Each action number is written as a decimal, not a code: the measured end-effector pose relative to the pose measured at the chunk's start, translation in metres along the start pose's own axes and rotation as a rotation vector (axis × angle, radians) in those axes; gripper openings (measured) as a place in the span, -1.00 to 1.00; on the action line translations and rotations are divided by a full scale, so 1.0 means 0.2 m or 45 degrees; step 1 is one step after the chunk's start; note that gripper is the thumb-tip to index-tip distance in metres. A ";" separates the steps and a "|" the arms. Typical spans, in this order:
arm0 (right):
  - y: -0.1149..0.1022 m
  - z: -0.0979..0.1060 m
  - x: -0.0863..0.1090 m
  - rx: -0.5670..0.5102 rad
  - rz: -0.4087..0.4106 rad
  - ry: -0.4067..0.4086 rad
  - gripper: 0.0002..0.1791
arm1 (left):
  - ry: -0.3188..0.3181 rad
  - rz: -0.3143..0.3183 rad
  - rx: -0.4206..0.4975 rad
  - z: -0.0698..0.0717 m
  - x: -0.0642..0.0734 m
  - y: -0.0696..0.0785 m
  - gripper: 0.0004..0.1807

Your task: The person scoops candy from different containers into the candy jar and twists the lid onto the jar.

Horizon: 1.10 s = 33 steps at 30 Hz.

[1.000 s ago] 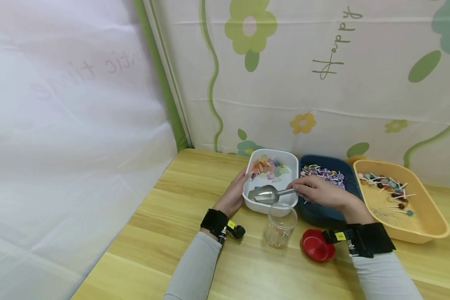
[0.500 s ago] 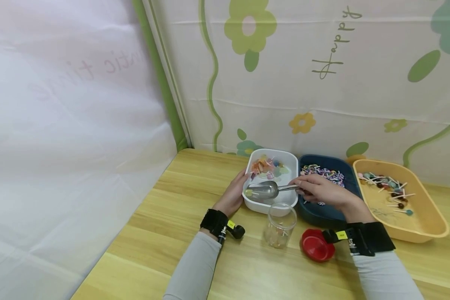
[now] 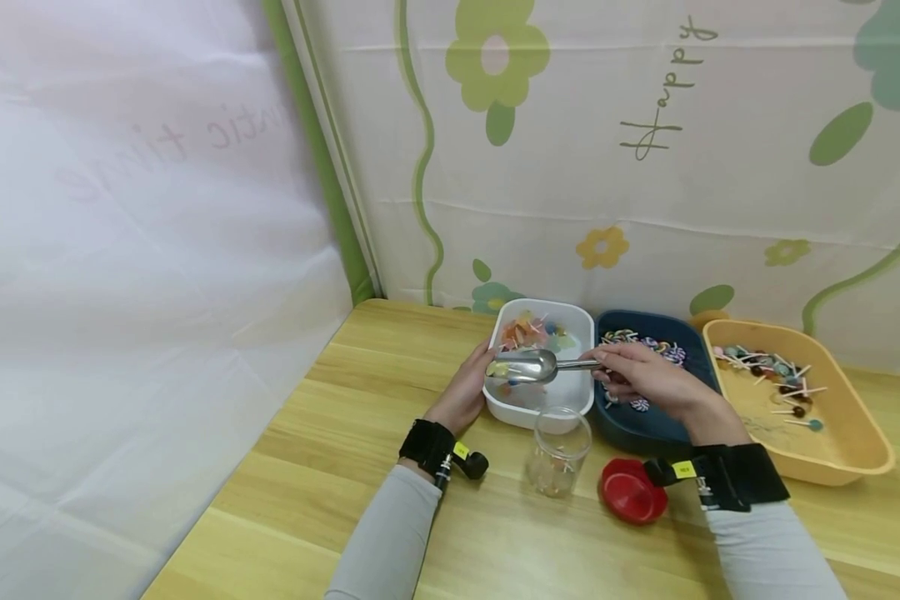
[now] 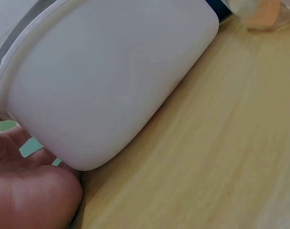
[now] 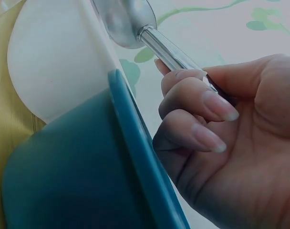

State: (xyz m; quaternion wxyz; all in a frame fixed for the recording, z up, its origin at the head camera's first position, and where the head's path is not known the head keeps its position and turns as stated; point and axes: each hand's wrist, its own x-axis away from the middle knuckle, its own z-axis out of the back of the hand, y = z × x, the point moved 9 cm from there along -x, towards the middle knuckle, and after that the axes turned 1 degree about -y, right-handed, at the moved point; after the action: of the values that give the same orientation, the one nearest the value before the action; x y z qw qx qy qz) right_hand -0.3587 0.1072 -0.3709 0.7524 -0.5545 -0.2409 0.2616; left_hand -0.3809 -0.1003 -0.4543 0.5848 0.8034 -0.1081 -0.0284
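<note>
My right hand [image 3: 648, 379] holds a metal scoop [image 3: 531, 367] by its handle, fingers curled round it in the right wrist view. The scoop is level over the white bin [image 3: 573, 387], with a small yellowish piece near its lip. Orange, pink and green candies [image 3: 525, 331], some with sticks, lie toward the bin's back. At the bin's left side, my left hand [image 3: 461, 392] grips the wall, thumb at the rim; in the left wrist view its fingers partly disappear behind the bin. In front stands a clear jar [image 3: 558, 467] with small pieces at its bottom.
A red lid [image 3: 633, 492] lies right of the jar. Beside the white bin stand a navy bin [image 3: 630, 429] of striped swirl lollipops and a yellow bin [image 3: 851, 433] of round lollipops. A flowered curtain [image 3: 525, 208] hangs behind the wooden table [image 3: 345, 467].
The scoop has risen from low in the white bin and levelled out, with a yellowish piece now in it. My right hand rose slightly with it; the left hand stays on the bin.
</note>
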 end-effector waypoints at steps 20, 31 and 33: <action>-0.05 0.18 0.10 -0.091 0.077 0.201 -0.50 | -0.091 -0.059 0.027 -0.04 -0.01 0.01 -0.53; -0.21 0.30 0.29 -0.171 0.201 0.132 -0.53 | -0.069 -0.041 0.017 -0.03 -0.01 0.00 -0.49; -0.26 0.31 0.34 -0.183 0.283 0.078 -0.57 | -0.072 -0.046 0.019 -0.03 -0.01 0.00 -0.49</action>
State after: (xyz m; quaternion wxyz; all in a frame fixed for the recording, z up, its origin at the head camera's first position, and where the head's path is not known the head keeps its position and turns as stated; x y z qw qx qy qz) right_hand -0.3419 0.1819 -0.2998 0.6841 -0.6380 -0.1731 0.3082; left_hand -0.3824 -0.0947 -0.4534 0.5747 0.8086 -0.1102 -0.0610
